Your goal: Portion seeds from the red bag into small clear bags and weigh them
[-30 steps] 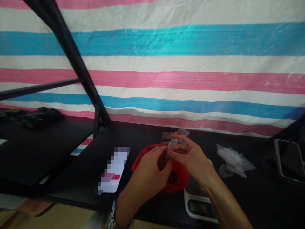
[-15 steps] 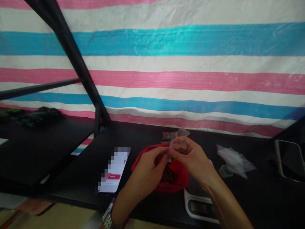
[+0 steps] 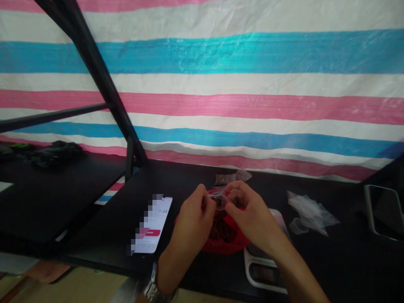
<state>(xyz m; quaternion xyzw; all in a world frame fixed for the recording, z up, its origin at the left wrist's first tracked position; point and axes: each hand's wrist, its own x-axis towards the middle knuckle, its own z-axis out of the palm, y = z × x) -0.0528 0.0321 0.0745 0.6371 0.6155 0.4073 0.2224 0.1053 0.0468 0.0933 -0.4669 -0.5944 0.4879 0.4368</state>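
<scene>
Left hand: the left hand point(image 3: 195, 216) reaches up from the lower edge, wrist bent inward, knuckles raised and back turned to the camera; thumb and index finger pinch together on the near-left edge of a small clear bag point(image 3: 217, 196).
Right hand: the right hand point(image 3: 248, 206) comes in from the lower right, forearm slanting, fingers curled toward the left hand; its thumb and fingertips are closed on the bag's other edge.
Small clear bag: stretched between both sets of fingertips, above the red bag (whether anything lies inside it, I cannot tell).
Red bag: the red bag point(image 3: 229, 247) sits open below the two hands, with dark pieces point(image 3: 221, 229) showing in it; whether either hand touches it is unclear.
Filled packet: a clear packet of brownish contents point(image 3: 225, 178) lies just beyond the fingertips of the right hand.
Scale: a white scale point(image 3: 265, 269) rests below the right wrist, partly hidden by that forearm.
Clear bags: a loose heap of clear bags point(image 3: 311, 210) lies to the right of the right hand, a small clear cup point(image 3: 299, 226) at its near edge.
Phone: a lit phone point(image 3: 154, 227) lies left of the left hand.
Watch: a metal-banded watch point(image 3: 153, 288) circles the left wrist.
</scene>
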